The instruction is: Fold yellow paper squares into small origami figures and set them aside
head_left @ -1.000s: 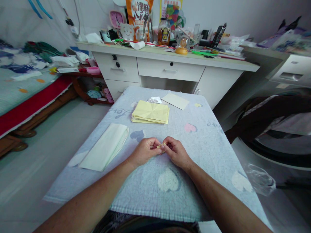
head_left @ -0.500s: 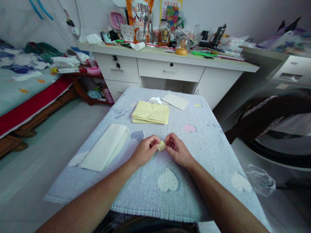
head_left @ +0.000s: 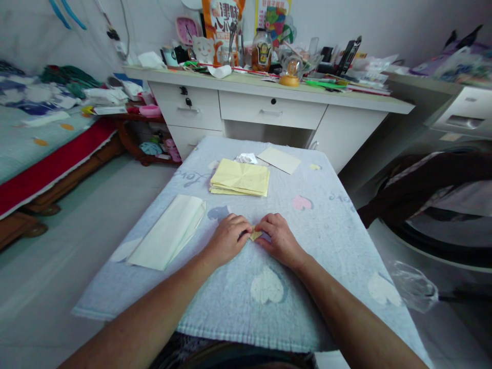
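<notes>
Moved right hand (head_left: pixel 280 238) inward; pinched small folded yellow paper (head_left: pixel 254 234) edgewise with left hand (head_left: pixel 227 239) too, probably light, easily creased.

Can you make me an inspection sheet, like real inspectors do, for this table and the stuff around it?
Surface: heart-print cloth, lightly wrinkled
Job's things: small yellow paper between the hands; yellow paper stack beyond; folded pale sheets to the left
Clutter: crumpled white item behind the stack; crowded white desk
Grip: left hand and right hand touch the small yellow paper; firmness cannot be told
Cables: wall cord, upper left
Surroundings: bed left, washing machine right
</notes>
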Motion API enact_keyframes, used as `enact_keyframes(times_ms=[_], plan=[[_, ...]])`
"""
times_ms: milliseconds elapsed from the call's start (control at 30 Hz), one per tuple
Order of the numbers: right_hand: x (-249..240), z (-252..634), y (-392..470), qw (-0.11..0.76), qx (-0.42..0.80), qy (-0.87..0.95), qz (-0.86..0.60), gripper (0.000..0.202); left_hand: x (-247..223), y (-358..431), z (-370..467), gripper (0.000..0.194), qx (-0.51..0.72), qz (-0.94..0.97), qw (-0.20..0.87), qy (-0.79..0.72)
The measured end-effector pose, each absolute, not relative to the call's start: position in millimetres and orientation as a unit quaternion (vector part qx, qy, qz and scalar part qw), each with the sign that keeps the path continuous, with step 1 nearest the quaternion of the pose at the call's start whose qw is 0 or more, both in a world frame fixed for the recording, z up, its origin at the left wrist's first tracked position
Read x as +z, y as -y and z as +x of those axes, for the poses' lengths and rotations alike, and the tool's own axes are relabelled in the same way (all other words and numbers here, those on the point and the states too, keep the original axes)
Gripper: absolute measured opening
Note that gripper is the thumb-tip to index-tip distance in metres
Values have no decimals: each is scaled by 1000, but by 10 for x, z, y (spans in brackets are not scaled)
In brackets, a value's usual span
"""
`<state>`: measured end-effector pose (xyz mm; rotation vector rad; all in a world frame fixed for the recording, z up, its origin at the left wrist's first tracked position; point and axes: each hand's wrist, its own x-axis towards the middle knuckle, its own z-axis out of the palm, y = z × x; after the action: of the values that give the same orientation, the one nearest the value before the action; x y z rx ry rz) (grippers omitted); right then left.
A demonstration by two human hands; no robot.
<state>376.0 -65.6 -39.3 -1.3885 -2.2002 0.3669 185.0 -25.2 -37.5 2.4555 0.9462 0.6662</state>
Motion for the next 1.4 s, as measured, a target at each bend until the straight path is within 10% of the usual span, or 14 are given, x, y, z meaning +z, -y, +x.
enact_keyframes(times_ms=[1400], plan=[[-384, 3632, 692, 203, 87, 815, -535, 9, -435, 184, 1782, 16, 213, 923, 142, -288]])
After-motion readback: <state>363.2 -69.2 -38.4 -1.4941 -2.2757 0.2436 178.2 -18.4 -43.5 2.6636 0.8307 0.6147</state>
